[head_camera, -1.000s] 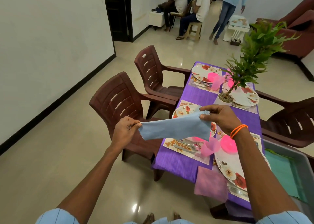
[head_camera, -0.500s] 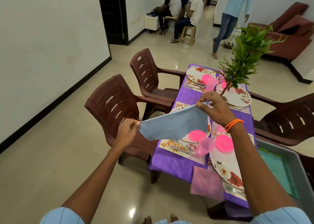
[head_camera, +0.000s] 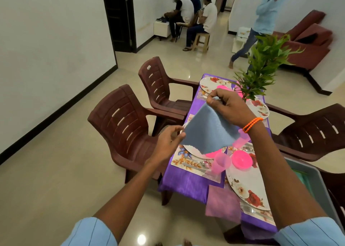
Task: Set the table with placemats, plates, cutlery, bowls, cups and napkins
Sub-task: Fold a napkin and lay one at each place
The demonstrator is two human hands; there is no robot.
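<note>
Since a second ago my right hand [head_camera: 230, 108] has lifted its corner of the blue napkin [head_camera: 206, 131] up and away from me, so the cloth that was stretched nearly level now hangs on a steep diagonal, and the person in the light shirt at the back has stepped further right.

From the head view, the only one I have: my right hand pinches the top corner between thumb and forefinger, the other fingers curled in. My left hand [head_camera: 169, 140] pinches the lower left corner. The napkin hangs in the air above the near-left place setting, touching nothing on the purple tablecloth [head_camera: 183, 182]. I judge I am holding it by two corners to fold it before laying it down.

Below it the floral placemat [head_camera: 188, 164] carries a plate, mostly hidden by the cloth, a spoon [head_camera: 205, 164] and a translucent pink cup [head_camera: 220, 162]. That setting seems to lack only its napkin. The near-right setting has its pink napkin [head_camera: 222, 202] draped over the table edge beside its flowered plate [head_camera: 246, 182], on which a pink bowl [head_camera: 241, 160] sits.
</note>
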